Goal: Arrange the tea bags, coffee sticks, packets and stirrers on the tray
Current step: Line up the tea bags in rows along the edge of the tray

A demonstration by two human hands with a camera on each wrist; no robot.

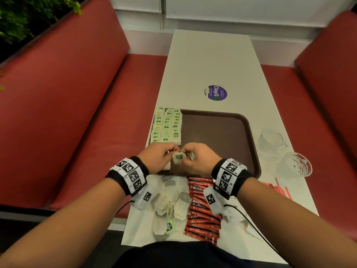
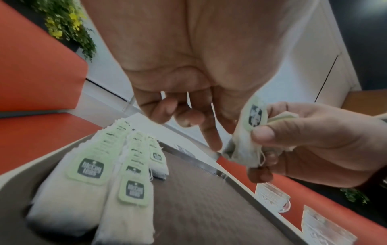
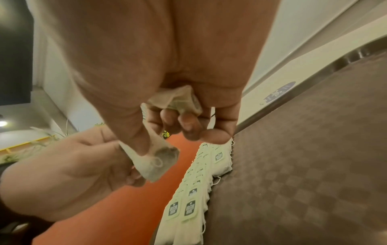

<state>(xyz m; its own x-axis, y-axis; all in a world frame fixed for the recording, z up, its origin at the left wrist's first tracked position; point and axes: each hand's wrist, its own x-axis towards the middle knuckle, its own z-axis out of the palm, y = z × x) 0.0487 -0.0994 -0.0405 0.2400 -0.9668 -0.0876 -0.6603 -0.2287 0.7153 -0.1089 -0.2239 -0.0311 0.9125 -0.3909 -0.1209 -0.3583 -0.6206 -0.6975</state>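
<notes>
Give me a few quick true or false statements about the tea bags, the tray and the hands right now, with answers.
1. Tea bags lie in rows along the left side of the tray. True.
2. The red coffee sticks are on the tray. False: they lie on the table, nearer the person.
3. Both hands hold one tea bag between them. True.
4. The two glasses stand left of the tray. False: they stand to its right.

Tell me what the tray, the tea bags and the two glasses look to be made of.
Tray: likely moulded plastic, matte brown; a fine checked texture shows in the right wrist view.
Tea bags: thin white filter paper, dark leaf showing through, with glossy green card tags on thread.
Glasses: clear and cut-patterned, glass or hard plastic; I cannot tell which.
</notes>
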